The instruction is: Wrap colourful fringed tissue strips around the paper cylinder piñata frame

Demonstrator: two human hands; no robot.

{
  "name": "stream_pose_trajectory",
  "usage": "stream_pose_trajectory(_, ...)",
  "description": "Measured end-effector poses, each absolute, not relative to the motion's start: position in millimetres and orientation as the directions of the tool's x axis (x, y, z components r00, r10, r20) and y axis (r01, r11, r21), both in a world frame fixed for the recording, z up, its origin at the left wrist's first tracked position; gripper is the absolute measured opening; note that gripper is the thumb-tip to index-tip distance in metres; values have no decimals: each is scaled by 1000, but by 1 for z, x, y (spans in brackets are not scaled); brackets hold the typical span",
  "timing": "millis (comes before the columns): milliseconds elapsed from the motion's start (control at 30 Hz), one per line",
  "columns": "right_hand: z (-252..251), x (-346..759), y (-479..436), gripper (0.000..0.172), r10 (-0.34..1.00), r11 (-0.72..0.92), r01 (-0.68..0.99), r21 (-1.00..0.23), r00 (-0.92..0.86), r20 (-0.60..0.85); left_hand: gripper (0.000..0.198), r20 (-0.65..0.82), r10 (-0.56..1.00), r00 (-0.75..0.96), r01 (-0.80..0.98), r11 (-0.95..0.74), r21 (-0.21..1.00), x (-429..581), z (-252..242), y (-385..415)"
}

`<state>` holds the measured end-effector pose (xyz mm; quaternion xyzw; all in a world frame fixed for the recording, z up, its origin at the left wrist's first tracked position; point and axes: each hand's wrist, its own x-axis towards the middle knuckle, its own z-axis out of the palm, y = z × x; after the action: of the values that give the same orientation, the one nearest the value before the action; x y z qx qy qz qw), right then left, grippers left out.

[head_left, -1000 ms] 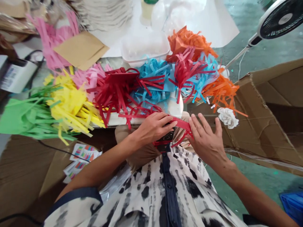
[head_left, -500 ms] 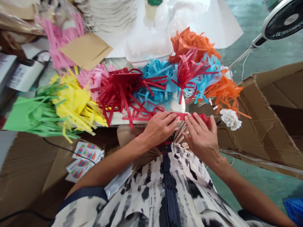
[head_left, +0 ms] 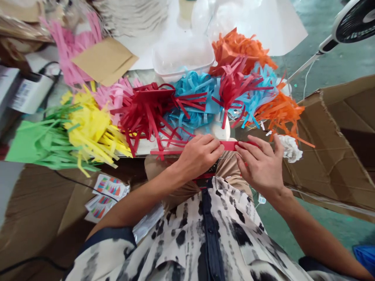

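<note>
Close to my body at the table's front edge, both hands are on a red tissue-paper tassel (head_left: 229, 145). My left hand (head_left: 200, 156) pinches it, and its loose red strips trail out to the left. My right hand (head_left: 260, 164) holds the other end between thumb and fingertips, its remaining fingers spread over the paper. Between the hands a short, flat red band shows. Just beyond lie a dark red fringed bundle (head_left: 146, 109), a blue fringed bundle (head_left: 193, 93) and a pinkish-red one (head_left: 233, 88).
Green (head_left: 38, 144), yellow (head_left: 90, 125), pink (head_left: 68, 47) and orange (head_left: 240, 50) fringes line the table. Behind them are a brown paper piece (head_left: 105, 60) and a clear plastic tub (head_left: 183, 58). To the right stand a fan (head_left: 351, 23) and an open cardboard box (head_left: 328, 156).
My right hand has moved a little to the right, away from my left, so more of the red band shows between them. My left hand stays nearly in place.
</note>
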<state>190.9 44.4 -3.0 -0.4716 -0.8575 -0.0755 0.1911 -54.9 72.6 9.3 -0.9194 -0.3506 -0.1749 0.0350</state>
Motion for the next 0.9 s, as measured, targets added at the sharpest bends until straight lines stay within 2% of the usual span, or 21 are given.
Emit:
stream_pose_trajectory(133,-2,192,56,18,787,550,830,-87,-482,385,20,282,624,729,634,-770,65,-51,-1,78)
stream_pose_trajectory(333,-8,197,70,15,775,571,814,-106,-493,395,22,295,707,643,689,-702,182,-58,-3,77)
stream_pose_trajectory(600,-7,201,71,23,866,454,882,-123,-405,293,23,203,882,426,832,-470,295,-71,6,78)
stream_pose_trajectory(900,8,192,75,23,913,394,916,-78,-380,148,21,73,932,356,885,-361,292,-71,10,82)
